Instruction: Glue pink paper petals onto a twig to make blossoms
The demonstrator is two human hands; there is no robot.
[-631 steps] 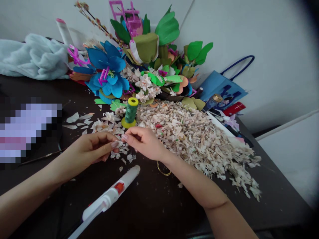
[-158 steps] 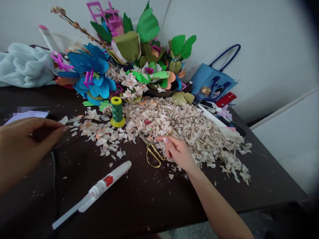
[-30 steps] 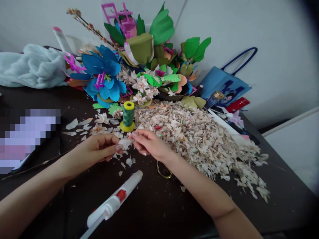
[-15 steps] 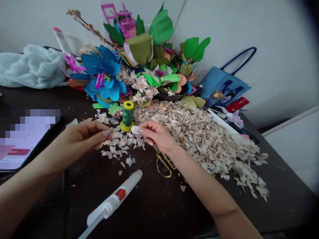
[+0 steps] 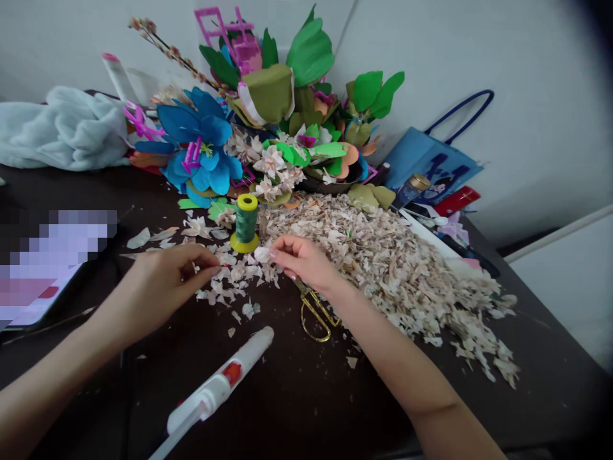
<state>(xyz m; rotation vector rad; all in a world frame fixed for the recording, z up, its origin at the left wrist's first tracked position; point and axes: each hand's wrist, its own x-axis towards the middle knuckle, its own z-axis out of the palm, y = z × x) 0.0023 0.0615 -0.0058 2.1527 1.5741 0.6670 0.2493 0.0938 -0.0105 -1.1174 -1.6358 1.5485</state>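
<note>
My right hand (image 5: 306, 263) is closed in a pinch on a small whitish petal (image 5: 262, 255), just below a spool of green thread (image 5: 246, 223) on a yellow base. My left hand (image 5: 165, 281) is left of it, thumb and forefinger nearly together over loose pale petals (image 5: 223, 292); what they hold, if anything, is too small to make out. Gold-handled scissors (image 5: 316, 322) lie under my right wrist, their blades partly hidden. Nearer to me a white glue gun (image 5: 225, 383) rests with a reddish part on its body.
A wide heap of dry pale petals (image 5: 383, 275) covers the right side of the dark table (image 5: 306, 409). Behind it stand blue, green and olive artificial flowers (image 5: 205, 147). A phone or tablet (image 5: 52, 275) lies left; a blue bag (image 5: 431, 160) leans at the back right.
My left hand has turned and shifted slightly right and down, uncovering petals behind it. My right hand stays almost in place, the petal tilting a little.
</note>
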